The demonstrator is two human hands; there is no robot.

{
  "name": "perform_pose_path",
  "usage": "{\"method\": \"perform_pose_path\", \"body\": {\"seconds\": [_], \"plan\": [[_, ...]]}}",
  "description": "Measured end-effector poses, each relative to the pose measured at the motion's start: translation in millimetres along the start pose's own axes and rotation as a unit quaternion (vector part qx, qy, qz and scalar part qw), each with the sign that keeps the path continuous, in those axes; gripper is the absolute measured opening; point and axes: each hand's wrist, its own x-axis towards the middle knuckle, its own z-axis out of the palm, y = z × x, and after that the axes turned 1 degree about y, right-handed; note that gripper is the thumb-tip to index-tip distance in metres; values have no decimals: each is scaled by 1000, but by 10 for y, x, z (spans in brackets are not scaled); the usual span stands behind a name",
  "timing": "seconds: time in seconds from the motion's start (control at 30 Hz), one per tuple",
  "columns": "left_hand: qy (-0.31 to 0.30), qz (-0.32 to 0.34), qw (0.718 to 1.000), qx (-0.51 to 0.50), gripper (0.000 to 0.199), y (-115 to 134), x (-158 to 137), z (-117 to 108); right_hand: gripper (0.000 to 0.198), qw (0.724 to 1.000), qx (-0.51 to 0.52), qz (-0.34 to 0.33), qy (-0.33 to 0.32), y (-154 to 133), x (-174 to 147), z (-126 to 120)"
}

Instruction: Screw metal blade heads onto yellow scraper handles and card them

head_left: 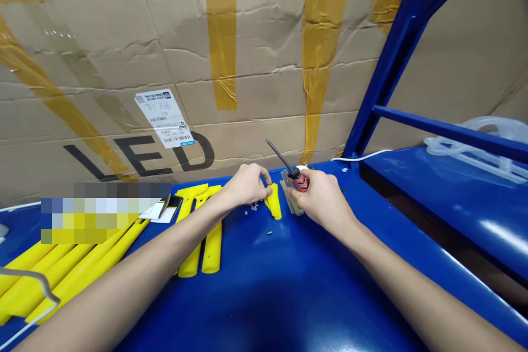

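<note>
Behind the blue tabletop [289, 286] stands a big, creased cardboard box [165, 55], strapped with yellow tape and printed LED, with a white shipping label [164, 118] at about 10 o'clock from the hands. At 2 o'clock a blue steel frame [396, 49] rises, and past it, at 3 o'clock, clear plastic tubing [482, 143] lies on a second blue surface.

Near the back edge of the tabletop the two hands meet. The left hand [247, 184] pinches the top of a small yellow plastic piece [274, 202] between thumb and fingertips, holding it on end on the tabletop. The right hand [322, 198] is clenched round the red-and-black handle of a screwdriver [297, 179], whose thin dark shaft points up toward 11 o'clock; the same hand also seems to press against a grey flat part [291, 198] just beside the yellow piece, though how it grips that part is hidden.

A few tiny screws [253, 208] lie scattered at 6 o'clock from the left fingers. Long yellow plastic strips [206, 236] lie at 8 o'clock, more of them toward the left edge.

The yellow piece looks light, stiff and rather smooth, so it would likely slip under a loose grip; its edges near the top seem the surest hold. The screws are small enough to roll away and want a fingertip pinch
</note>
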Motion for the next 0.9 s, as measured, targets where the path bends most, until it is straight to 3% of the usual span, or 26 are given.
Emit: {"method": "perform_pose_path", "body": {"seconds": [0.27, 0.43, 0.53, 0.73, 0.9], "plan": [[-14, 168, 983, 78, 36, -73, -173, -11, 13, 997, -70, -24, -6, -44, 14, 89], [-68, 246, 959, 126, 45, -169, -234, 30, 16, 996, -80, -28, 22, -6, 38, -110], [-78, 253, 950, 164, 45, -189, -243, 44, 15, 993, -91, -16, 78, 120, 90, -259], [-59, 237, 953, 181, 48, -123, -226, 11, 22, 986, -161, 18, -30, 363, 135, -301], [-53, 221, 957, 179, 49, -88, -190, 21, 18, 975, -223, 15, -19, 377, 95, -283]]}}
